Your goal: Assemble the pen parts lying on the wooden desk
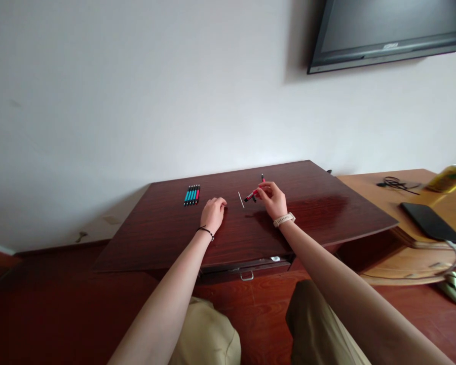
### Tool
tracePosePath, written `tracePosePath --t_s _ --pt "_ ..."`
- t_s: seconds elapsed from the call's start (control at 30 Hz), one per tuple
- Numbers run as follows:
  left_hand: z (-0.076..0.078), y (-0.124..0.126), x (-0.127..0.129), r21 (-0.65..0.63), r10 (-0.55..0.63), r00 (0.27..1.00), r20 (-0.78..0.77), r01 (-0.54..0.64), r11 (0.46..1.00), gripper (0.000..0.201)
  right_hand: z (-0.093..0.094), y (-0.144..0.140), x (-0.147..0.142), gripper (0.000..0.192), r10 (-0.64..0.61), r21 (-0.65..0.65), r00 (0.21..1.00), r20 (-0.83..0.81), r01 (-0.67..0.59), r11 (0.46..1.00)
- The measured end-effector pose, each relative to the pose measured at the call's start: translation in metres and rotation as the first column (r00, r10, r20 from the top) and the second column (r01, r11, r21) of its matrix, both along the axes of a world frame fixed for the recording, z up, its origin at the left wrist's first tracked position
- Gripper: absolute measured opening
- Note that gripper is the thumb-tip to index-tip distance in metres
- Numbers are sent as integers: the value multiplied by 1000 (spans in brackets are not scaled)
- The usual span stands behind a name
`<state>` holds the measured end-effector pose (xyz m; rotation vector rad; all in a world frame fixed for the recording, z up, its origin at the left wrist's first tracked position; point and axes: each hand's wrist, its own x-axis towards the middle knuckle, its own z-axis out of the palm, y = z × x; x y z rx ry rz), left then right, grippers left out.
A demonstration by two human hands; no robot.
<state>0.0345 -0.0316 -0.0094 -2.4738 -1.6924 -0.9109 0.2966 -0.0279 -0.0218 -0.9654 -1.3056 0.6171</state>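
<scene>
- TV [397, 25]: pale brand logo [390, 45] is showing on lower frame, ltrs blurring, can't read for sure.
- Can [449, 178], far R: some printing is showing on yellow side, wording too blurry.
- White tag [275, 258], desk [155, 228] front: any txt is coming out illegible.
- Pens [192, 194]: any print is coming out too small.

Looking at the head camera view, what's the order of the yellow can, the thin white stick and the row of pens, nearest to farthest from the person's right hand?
From the right hand:
1. Thin white stick: just to its left.
2. Row of pens: farther left on the dark table.
3. Yellow can: far right, on the light wooden desk.
</scene>
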Motion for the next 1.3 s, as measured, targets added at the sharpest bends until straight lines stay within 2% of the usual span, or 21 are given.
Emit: tracePosePath --t_s 0.13,0.23,0.4,0.5,0.57,0.73,0.97,1.3 --pt "-2 -2 4 -15 -75 992 97 77 997 20 -1 1 0 42 72 -39 997 -7 -72 997" --pt "-5 -1 10 -51 -75 947 312 95 994 19 -1 0 -1 41 103 -51 995 7 -103 993" --pt "-10 5 23 -135 -78 735 673 226 965 14 2 -2 -2 38 138 -65 990 20 -136 989" --pt "-12 6 30 -115 -106 615 782 308 944 14 3 -3 -2 37 154 -66 988 19 -153 986" --pt "-13 6 33 -107 -115 583 805 332 937 17 3 -2 -2 38 156 -65 988 19 -154 986" --pt "-13 5 34 -123 -114 608 786 334 935 17 2 -1 -3 39 150 -67 989 15 -149 987" --pt "-11 3 35 -133 -115 597 794 354 926 16 4 -3 -2 38 145 -60 989 29 -143 988" --pt "-11 2 35 -131 -137 620 772 366 921 15 5 -4 -2 39 137 -58 989 50 -134 989"
